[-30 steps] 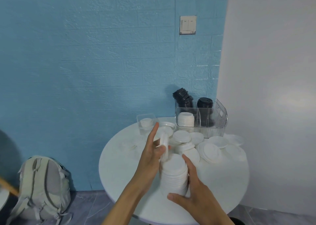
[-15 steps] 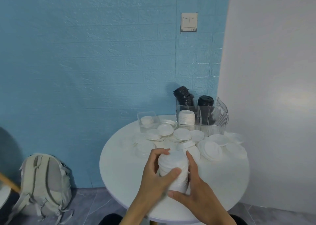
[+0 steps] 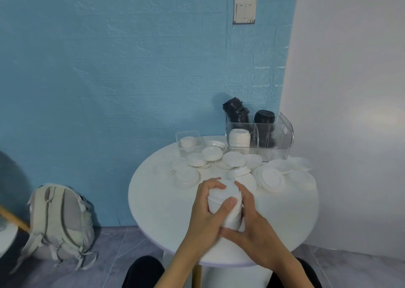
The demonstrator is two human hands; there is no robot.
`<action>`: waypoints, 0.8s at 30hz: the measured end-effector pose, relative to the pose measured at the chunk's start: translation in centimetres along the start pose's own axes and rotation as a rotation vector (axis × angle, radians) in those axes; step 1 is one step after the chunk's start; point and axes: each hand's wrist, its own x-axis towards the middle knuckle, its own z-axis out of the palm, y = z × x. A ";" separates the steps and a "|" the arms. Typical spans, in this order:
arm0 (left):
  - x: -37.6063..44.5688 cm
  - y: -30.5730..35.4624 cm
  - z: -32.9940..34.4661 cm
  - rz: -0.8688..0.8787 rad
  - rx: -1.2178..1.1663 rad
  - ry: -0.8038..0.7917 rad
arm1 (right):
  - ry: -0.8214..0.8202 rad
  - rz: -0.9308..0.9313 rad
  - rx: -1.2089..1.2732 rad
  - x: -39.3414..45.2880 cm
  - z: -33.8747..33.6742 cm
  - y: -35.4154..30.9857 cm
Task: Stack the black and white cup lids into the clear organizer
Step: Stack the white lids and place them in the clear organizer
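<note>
- A stack of white lids [image 3: 225,206] is gripped over the round table [image 3: 153,200] by left hand [image 3: 206,215] and right hand [image 3: 254,228], fingers curled round it.
- Black lids [image 3: 237,112] and some white ones are already housed in the clear organizer [image 3: 282,134]; many loose white lids [image 3: 234,159] remain.

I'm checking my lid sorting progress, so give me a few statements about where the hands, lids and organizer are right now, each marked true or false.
1. Both hands grip the stack of white lids. True; left hand, right hand.
2. The clear organizer holds only white lids. False: it holds black lids too.
3. Loose white lids lie on the round table. True.
4. The backpack sits on the table. False: it is on the floor.
</note>
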 end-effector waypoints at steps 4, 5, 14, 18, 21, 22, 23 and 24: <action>0.0 -0.2 -0.1 -0.010 -0.010 -0.017 | 0.001 -0.006 0.013 0.0 0.1 -0.1; -0.1 -0.3 -0.1 -0.014 -0.017 -0.016 | -0.007 -0.015 0.022 0.0 0.1 0.0; -0.2 -0.3 0.0 -0.059 0.011 -0.010 | 0.140 -0.107 0.167 2.5 -4.9 1.4; -0.2 -0.2 -0.1 -0.099 0.011 -0.039 | 0.354 0.008 0.017 7.4 -7.6 0.6; -0.2 -0.2 -0.1 -0.096 0.001 -0.021 | 0.302 0.088 -0.169 10.1 -7.6 0.6; -0.2 -0.1 -0.1 -0.091 0.000 -0.009 | 0.274 0.100 -0.242 10.7 -7.3 0.9; -0.2 -0.2 -0.1 -0.087 0.004 0.002 | 0.249 0.111 -0.300 11.3 -6.9 1.2; -0.2 -0.2 -0.2 -0.086 0.012 0.010 | 0.226 0.122 -0.339 11.7 -6.5 1.5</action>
